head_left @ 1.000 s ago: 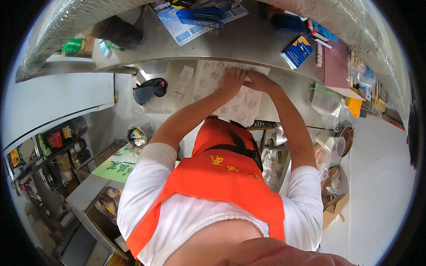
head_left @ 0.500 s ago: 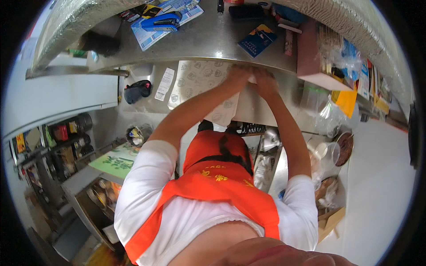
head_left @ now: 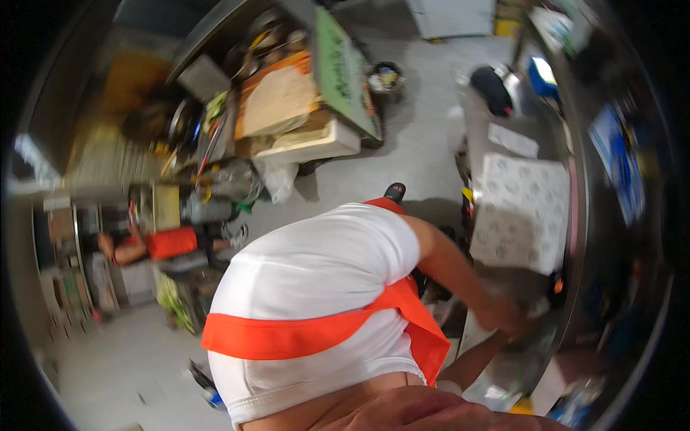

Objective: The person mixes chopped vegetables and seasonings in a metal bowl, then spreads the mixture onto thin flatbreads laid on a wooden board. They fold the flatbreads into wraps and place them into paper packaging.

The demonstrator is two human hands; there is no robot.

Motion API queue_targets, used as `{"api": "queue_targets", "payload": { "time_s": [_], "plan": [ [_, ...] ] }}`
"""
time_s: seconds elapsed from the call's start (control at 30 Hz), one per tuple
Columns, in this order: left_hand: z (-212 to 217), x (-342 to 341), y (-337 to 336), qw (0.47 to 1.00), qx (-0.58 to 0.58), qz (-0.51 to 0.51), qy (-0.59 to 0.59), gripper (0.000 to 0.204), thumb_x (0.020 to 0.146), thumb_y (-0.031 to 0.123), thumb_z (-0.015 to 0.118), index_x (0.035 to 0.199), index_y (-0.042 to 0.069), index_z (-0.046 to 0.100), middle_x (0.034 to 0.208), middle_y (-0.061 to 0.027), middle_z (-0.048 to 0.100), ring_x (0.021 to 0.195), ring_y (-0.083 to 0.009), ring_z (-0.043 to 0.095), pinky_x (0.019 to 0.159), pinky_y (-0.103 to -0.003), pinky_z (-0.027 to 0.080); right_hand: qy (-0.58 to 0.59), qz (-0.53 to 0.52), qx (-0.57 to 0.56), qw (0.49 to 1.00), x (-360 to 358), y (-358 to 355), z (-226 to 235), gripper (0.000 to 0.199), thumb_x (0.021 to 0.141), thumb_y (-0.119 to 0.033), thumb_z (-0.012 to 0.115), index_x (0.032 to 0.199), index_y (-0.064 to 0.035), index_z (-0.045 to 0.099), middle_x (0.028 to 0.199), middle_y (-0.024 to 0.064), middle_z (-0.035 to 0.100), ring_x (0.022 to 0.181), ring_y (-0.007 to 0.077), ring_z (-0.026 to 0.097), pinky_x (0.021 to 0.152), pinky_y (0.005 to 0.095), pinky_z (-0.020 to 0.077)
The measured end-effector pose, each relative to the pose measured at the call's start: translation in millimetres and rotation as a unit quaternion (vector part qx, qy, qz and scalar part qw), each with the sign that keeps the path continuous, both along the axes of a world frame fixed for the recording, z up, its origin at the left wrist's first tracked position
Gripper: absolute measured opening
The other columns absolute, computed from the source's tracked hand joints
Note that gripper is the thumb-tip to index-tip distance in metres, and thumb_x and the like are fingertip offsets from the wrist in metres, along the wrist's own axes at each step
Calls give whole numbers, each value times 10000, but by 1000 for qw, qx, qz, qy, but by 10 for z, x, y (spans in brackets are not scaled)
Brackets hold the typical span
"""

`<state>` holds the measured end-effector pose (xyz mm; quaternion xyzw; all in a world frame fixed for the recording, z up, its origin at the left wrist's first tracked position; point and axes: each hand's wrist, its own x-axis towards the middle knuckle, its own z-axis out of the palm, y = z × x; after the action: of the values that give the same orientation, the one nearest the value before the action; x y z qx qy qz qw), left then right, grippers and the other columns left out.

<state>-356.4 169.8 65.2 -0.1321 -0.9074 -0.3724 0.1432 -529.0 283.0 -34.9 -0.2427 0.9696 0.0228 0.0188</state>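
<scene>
My left hand (head_left: pixel 499 317) is low over the metal counter at the right, its fingers smeared by motion. My right hand (head_left: pixel 523 329) meets it there, partly behind the left hand and blurred too. Whether either hand holds anything cannot be made out. Just beyond them on the counter lies a stack of white paper sheets (head_left: pixel 521 212) with a grey printed pattern. A white paper slip (head_left: pixel 513 140) is past the sheets, and a black pouch-like object (head_left: pixel 491 90) sits farther along.
An upper metal shelf edge (head_left: pixel 583 208) runs along the counter, bearing blue and white leaflets (head_left: pixel 618 161). A bin (head_left: pixel 386 79) stands on the floor by a green board (head_left: pixel 345 75) and a loaded crate (head_left: pixel 316 140). Another person (head_left: pixel 169 244) in orange is at the far left.
The view has swung strongly to the left, bringing the floor and another person into sight. My hands remain close together beside the patterned paper; they now appear at the lower right.
</scene>
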Motion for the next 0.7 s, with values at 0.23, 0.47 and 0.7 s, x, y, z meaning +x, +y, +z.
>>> {"api": "queue_targets", "payload": {
  "time_s": [0.23, 0.47, 0.7],
  "plan": [
    [2, 2007, -1417, 945, 116, 119, -283, 470, 759, 126, 603, 1229, 121, 588, 1078, -134, 673, 954, -360, 630, 792, -481, 498, 188, -32, 122, 974, -482, 147, -151, 495, 952, -428, 512, 1234, -26, 568, 1117, 167, 620, 940, 314, 625, 809, 423, 519],
    [-297, 5342, -2585, 693, 190, 683, -129, 406, 820, 161, 569, 1211, 60, 603, 1024, -152, 675, 933, -284, 656, 831, -382, 522, 274, -25, 79, 958, -185, -471, 391, 430, 958, -368, 525, 1230, -37, 561, 1091, 171, 616, 890, 330, 613, 797, 439, 509],
    [-569, 8484, -3713, 300, -4, 950, -81, 339, 908, 270, 544, 1180, 85, 624, 1096, -195, 632, 965, -367, 624, 831, -448, 512, 381, 102, -250, 884, 864, -1319, 1161, 370, 964, -308, 538, 1227, -48, 555, 1064, 174, 611, 840, 347, 602, 786, 456, 500]
  ]
}}
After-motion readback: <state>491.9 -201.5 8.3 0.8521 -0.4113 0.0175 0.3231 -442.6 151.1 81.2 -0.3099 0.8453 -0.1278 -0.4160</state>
